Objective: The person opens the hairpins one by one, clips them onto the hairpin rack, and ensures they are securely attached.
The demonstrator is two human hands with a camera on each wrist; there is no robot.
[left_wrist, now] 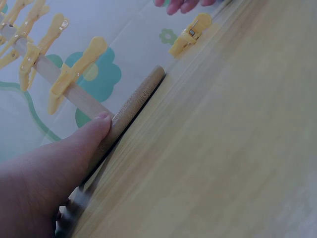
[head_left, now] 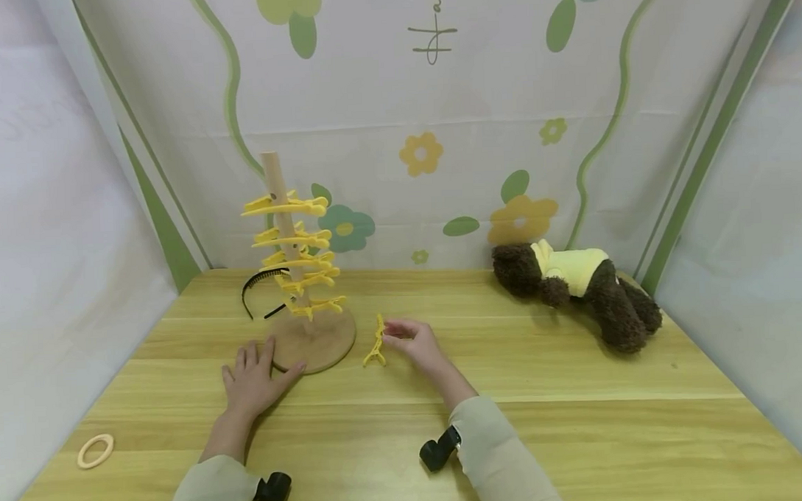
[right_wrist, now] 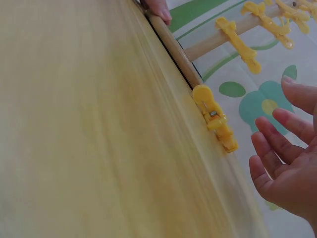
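A wooden stand has an upright post (head_left: 272, 170) and a round base (head_left: 334, 341); several yellow plastic spring clips (head_left: 287, 207) are on the post, one above another. My left hand (head_left: 252, 385) lies spread at the base's left front edge, its thumb touching the rim in the left wrist view. One more yellow spring clip (right_wrist: 213, 116) lies on the table, right of the base. Beside it is my right hand (head_left: 414, 344), with fingers parted and loosely bent. The right wrist view shows a gap between this hand and the clip.
A black headband (head_left: 250, 285) lies behind the stand. At the back right a brown teddy bear in a yellow top (head_left: 581, 270) lies on its side. A pale ring (head_left: 95, 451) is near the table's left edge. Printed cloth walls enclose the wooden table (head_left: 613, 435).
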